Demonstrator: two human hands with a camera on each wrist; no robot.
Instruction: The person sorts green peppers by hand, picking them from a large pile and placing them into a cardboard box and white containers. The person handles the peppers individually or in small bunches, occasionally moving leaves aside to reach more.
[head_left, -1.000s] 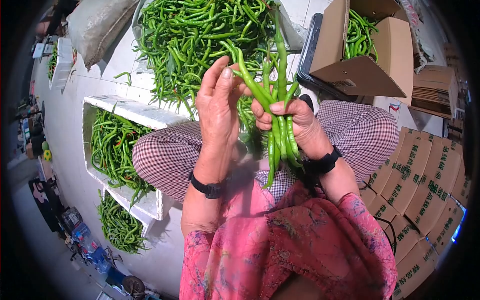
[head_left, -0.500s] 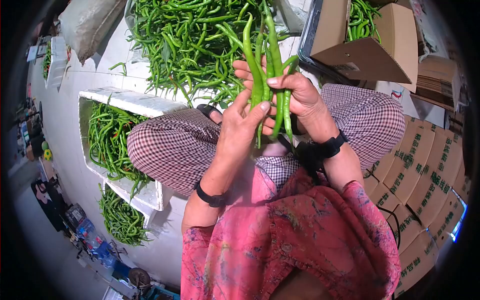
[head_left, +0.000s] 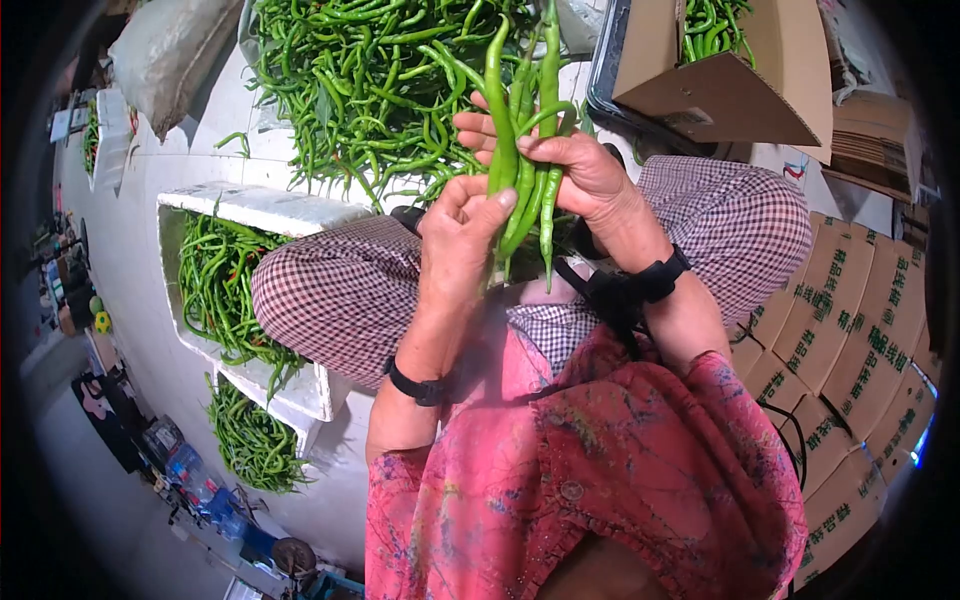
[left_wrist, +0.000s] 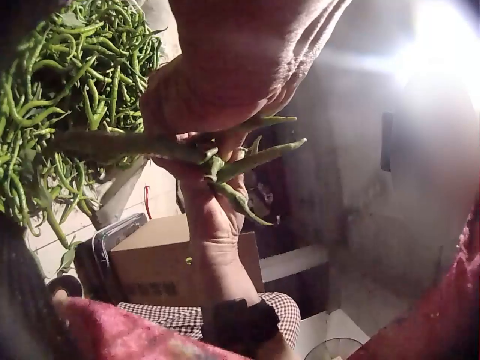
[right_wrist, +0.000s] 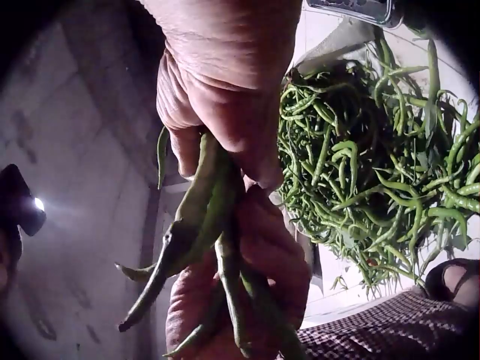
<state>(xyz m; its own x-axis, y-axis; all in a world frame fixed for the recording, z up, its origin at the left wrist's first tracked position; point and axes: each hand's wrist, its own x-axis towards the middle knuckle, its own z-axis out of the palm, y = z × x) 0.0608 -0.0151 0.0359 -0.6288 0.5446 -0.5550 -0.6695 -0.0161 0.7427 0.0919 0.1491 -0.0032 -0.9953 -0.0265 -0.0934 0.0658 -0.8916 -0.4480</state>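
Observation:
A small bunch of long green chili peppers (head_left: pixel 505 150) stands roughly upright between the two hands, above the lap. The left hand (head_left: pixel 455 240) pinches the leftmost peppers low down, thumb in front. From the other side the right hand (head_left: pixel 600 185) holds the bunch, its thumb pressed across the front and its fingers stretched out behind. In the left wrist view, pepper ends (left_wrist: pixel 255 159) stick out between the hands. The right wrist view has the peppers (right_wrist: pixel 199 217) hanging below the right hand (right_wrist: pixel 225 82), with the left hand (right_wrist: pixel 255 277) behind them.
A large pile of green chili peppers (head_left: pixel 360 90) lies beyond the hands. White foam boxes (head_left: pixel 265 205) with peppers stand at the left. An open cardboard box (head_left: pixel 720 100) with peppers is at the upper right; flattened cartons (head_left: pixel 830 330) lie on the right.
The left hand came down from the upper part of the bunch to pinch its lower left side. The right hand's fingers spread out behind the peppers, which now stand fanned.

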